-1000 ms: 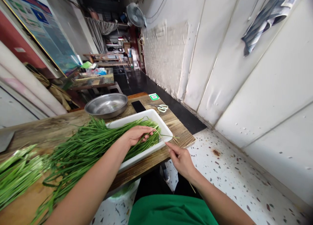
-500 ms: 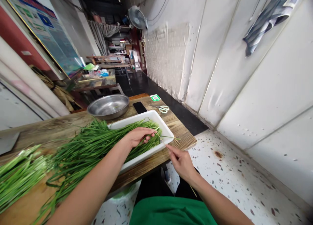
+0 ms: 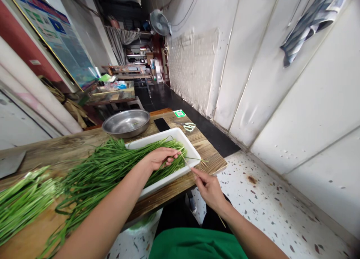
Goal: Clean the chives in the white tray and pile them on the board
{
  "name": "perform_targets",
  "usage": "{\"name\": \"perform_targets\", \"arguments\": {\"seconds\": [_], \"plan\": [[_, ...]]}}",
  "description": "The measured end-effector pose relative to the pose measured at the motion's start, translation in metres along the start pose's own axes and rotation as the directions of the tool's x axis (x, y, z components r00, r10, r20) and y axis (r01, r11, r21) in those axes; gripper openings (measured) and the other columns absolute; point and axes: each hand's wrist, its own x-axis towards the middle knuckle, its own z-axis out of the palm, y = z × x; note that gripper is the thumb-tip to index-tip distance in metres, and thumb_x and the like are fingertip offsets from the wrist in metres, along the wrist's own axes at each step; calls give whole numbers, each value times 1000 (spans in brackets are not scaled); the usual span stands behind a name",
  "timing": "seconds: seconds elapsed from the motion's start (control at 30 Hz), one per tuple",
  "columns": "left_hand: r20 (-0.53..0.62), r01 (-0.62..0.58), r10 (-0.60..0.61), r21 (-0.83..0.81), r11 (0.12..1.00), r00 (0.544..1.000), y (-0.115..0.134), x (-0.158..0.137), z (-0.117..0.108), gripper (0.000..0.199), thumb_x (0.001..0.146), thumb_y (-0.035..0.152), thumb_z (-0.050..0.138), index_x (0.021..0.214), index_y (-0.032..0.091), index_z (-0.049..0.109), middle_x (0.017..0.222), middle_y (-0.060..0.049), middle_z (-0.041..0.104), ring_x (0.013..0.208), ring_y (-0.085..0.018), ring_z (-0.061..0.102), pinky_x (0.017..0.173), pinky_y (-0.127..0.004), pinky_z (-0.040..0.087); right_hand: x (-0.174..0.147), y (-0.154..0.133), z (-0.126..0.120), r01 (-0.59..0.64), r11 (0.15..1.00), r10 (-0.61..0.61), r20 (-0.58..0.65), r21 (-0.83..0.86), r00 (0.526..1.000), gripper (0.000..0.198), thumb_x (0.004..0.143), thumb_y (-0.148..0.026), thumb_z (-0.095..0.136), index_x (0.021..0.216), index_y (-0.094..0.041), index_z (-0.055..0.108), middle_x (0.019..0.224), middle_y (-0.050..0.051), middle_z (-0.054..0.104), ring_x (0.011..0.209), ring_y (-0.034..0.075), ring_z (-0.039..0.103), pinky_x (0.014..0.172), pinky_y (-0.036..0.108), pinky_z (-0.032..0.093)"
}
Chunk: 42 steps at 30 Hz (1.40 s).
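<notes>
A thin straw strand (image 3: pixel 186 161) runs taut between my two hands. My left hand (image 3: pixel 162 157) rests over the pale stem ends of long garlic chives (image 3: pixel 112 165), its thumb and forefinger pinching one end of the strand. Lower right, beyond the tray's near corner, my right hand (image 3: pixel 209 187) is closed on the same strand, whose tail hangs out below the wrist. The chives lie in a white tray (image 3: pixel 194 148), with leaves spilling out over its left side. Whether the strand loops around any stems is hidden by my left fingers.
On the wooden table (image 3: pixel 174 193) stand a steel basin (image 3: pixel 126 124), a black phone (image 3: pixel 161 125) and scissors (image 3: pixel 189 126). A green-framed code card (image 3: pixel 179 113) lies at the far edge. More cut greens (image 3: pixel 25 199) lie at left. Loose straws (image 3: pixel 203 163) cross the tray's corner.
The view has shifted very slightly. Both hands keep almost the same place and the same grip on the strand.
</notes>
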Motion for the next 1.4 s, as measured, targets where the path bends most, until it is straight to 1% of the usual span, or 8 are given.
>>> {"name": "perform_targets", "arguments": {"seconds": [0.23,0.4,0.7,0.83,1.0,1.17,1.3,1.4], "plan": [[18,15,-14,-16,1000,1000,-1,0,-3,17,68,20,62,82,10,59,69,0,47,43,0,31,37,-13,23,0,-2,1,27,998,-27,-1,52,1000,33,80,-25,43,110,-23,58,90,2,67,72,16,61,65,27,49],[-20,-23,24,15,1000,1000,-3,0,-3,19,67,20,62,83,9,60,69,-1,48,44,0,33,38,-13,24,-1,-1,3,21,999,-21,-10,40,1000,32,80,-24,44,110,-24,58,90,2,67,74,16,62,68,28,50],[-9,-44,44,36,998,999,-2,-2,-1,19,67,19,62,81,7,61,67,-1,49,43,0,31,37,-13,21,-4,-5,7,46,998,-46,-15,32,999,33,82,-24,41,112,-20,55,91,5,66,80,18,62,72,28,49],[-14,-58,59,41,997,998,0,-3,0,19,66,19,63,80,6,61,66,-2,49,43,0,31,38,-14,21,-4,-8,7,65,998,-66,-29,-25,997,32,83,-25,40,109,-19,57,79,5,67,76,18,62,71,27,48],[-25,-70,72,70,995,997,0,-4,2,19,65,19,63,79,6,62,64,-2,50,42,0,30,38,-15,22,-3,-14,9,61,996,-64,-46,-69,997,29,84,-25,38,102,-18,59,70,4,66,61,16,60,59,24,47],[-30,-102,106,121,987,994,1,-6,0,20,65,22,64,77,6,63,65,-2,50,43,0,29,40,-15,21,0,-19,13,62,997,-65,-53,-55,996,28,83,-23,37,99,-17,60,79,5,66,65,15,60,61,24,45],[-42,-138,148,186,973,988,1,-7,-1,21,64,26,63,74,7,63,66,-3,52,43,-1,29,42,-16,22,3,-18,15,55,997,-59,-72,-56,996,27,83,-23,37,95,-17,60,74,4,65,63,15,60,62,24,44],[5,-134,138,264,955,990,-1,-11,8,22,64,28,63,74,8,64,64,-3,54,43,-1,29,41,-18,20,9,-21,16,52,997,-55,-62,-49,997,24,83,-22,37,89,-17,60,71,2,64,64,14,59,62,23,42]]}}
